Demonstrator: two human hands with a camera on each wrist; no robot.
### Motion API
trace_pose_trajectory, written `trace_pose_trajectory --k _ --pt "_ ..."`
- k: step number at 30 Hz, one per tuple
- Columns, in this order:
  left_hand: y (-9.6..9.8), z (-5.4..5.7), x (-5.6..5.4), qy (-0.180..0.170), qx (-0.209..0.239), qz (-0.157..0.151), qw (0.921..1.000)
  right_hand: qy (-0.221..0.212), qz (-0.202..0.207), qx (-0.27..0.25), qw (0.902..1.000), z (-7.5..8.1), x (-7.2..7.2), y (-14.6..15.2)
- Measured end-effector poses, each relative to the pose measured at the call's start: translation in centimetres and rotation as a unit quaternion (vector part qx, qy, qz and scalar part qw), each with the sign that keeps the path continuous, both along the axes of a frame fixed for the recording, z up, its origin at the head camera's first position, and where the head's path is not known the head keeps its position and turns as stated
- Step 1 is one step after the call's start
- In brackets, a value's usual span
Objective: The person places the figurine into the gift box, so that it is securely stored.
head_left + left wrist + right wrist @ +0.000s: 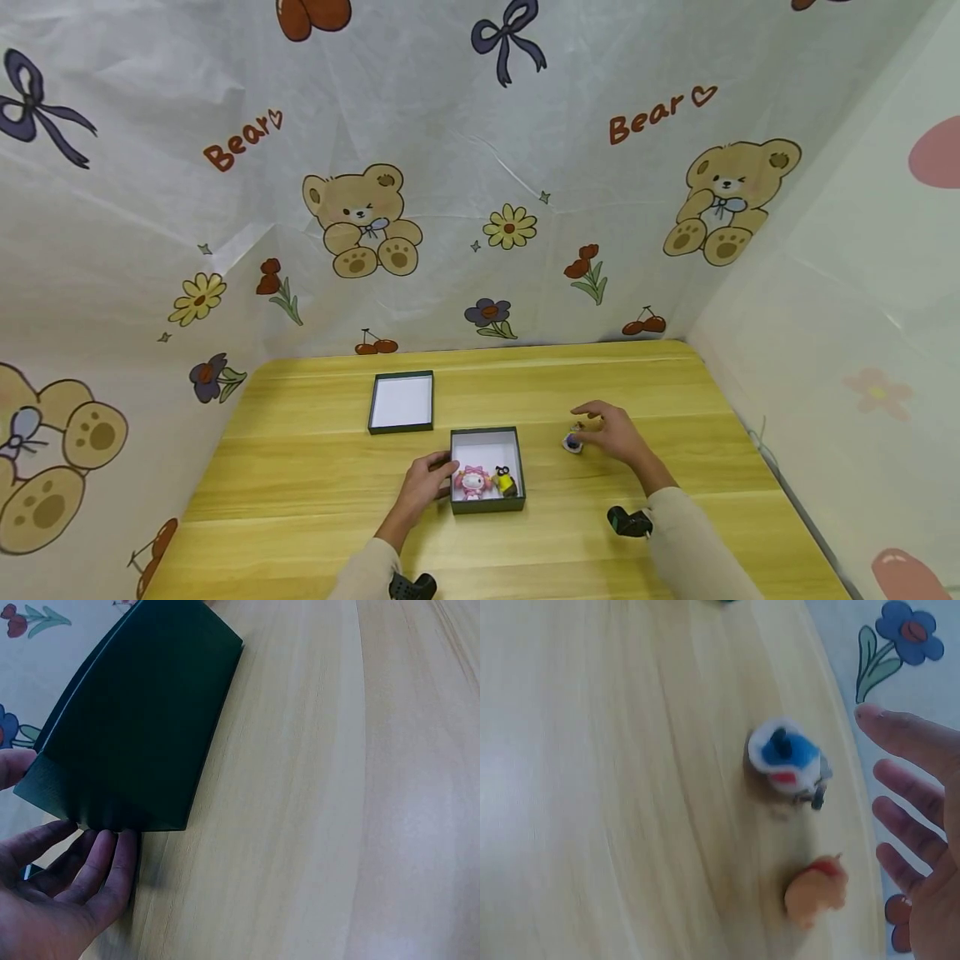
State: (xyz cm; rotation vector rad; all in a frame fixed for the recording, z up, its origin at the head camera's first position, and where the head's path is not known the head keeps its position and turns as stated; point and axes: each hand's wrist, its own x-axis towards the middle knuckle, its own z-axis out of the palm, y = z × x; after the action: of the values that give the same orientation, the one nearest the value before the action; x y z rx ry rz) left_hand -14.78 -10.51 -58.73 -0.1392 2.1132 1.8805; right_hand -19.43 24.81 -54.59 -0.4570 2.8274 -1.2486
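Left hand (424, 481) pinches the left wall of the open dark green box (487, 507), thumb over the rim and fingers against the outside, probably to keep it from sliding on the surface (555, 558). Within, a pink-and-white figure (472, 482) sits toward the box's near left corner and a yellow-and-black figure (507, 482) in its near right corner, where the walls likely help prop them. Nearer the surface's right edge, the right hand (619, 434) is spread, gripping nothing, its thumb and fingers apart, seemingly to fit around the small white-and-blue figure (572, 440) just below. Beside that lies a tan figure (814, 894), too blurred to say what it depicts. Farther off, near the surface's far edge and left of its middle, a shallow lid (402, 402) rests white inside up, leaving the box uncovered. Beyond hangs a bear-print sheet (442, 125).
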Motion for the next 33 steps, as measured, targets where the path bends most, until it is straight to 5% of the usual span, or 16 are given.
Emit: trace_pose_trajectory --k 8,16,28,33 --pt "0.0 0.2 0.0 0.0 -0.005 0.0 1.0 0.007 -0.031 0.012 0.9994 -1.0 -0.2 2.5" --pt "0.3 4.0 1.3 0.003 -0.008 -0.006 0.9999 -0.041 -0.043 -0.005 0.9982 -2.3 -0.1 4.7" --pt "0.3 4.5 1.4 0.006 -0.014 -0.009 0.9998 -0.126 -0.046 -0.049 0.9898 -3.5 0.0 5.7" --pt "0.2 3.2 0.9 0.002 -0.014 -0.008 0.9999 -0.153 -0.043 -0.061 0.9853 -3.7 -0.1 5.8"
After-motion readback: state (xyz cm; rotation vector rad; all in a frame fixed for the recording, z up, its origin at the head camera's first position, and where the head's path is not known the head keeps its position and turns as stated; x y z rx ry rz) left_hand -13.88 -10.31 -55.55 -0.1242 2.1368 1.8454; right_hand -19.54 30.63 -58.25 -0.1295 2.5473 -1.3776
